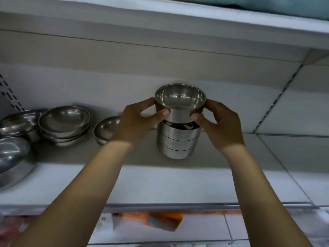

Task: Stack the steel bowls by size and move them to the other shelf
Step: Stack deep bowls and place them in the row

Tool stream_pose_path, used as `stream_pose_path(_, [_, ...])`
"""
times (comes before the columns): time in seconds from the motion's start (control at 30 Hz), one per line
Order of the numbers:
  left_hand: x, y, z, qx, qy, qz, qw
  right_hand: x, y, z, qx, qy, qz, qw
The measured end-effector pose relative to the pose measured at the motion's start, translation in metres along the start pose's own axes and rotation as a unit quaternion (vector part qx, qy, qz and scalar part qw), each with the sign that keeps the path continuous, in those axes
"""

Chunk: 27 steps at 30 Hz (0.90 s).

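Both the left hand [137, 118] and right hand [219, 122] pinch the top steel bowl [180, 101] between thumbs and fingers just above the stack [178, 139] on the shelf [138, 157], so the stacking step seemingly needs a level, centred lowering.

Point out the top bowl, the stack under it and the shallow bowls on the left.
Top bowl [179, 98]: head view, inner wall.
Stack [178, 139]: head view, side of a middle bowl.
Shallow bowls [64, 120]: head view, inside of the top one.
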<state>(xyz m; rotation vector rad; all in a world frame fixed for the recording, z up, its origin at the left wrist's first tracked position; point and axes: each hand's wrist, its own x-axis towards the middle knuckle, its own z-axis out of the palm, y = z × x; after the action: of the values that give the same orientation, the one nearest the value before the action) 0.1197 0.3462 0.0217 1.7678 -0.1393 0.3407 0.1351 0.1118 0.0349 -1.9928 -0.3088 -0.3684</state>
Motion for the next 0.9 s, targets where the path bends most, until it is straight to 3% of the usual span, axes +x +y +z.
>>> stream_pose_path(0.2, [0.001,-0.011,0.009,0.080,0.015,0.013,0.997,-0.008,0.013,-0.004,-0.009,-0.001,0.024,1.000])
stream_pose_path(0.4, [-0.003,-0.023,0.012,0.033,0.014,-0.019,0.999,-0.015,0.025,0.000,0.052,-0.019,0.051,0.997])
stream_pose_path(0.63, [-0.004,-0.031,0.022,-0.085,-0.111,-0.062,0.988,-0.015,0.036,0.024,0.204,-0.051,0.221,0.952])
stream_pose_path(0.8, [-0.005,-0.035,0.041,-0.182,-0.080,-0.105,0.974,-0.014,0.035,0.046,0.300,-0.014,0.256,0.919])
stream_pose_path(0.9, [-0.002,-0.043,0.050,-0.228,-0.040,-0.087,0.969,-0.016,0.031,0.058,0.325,0.027,0.269,0.906])
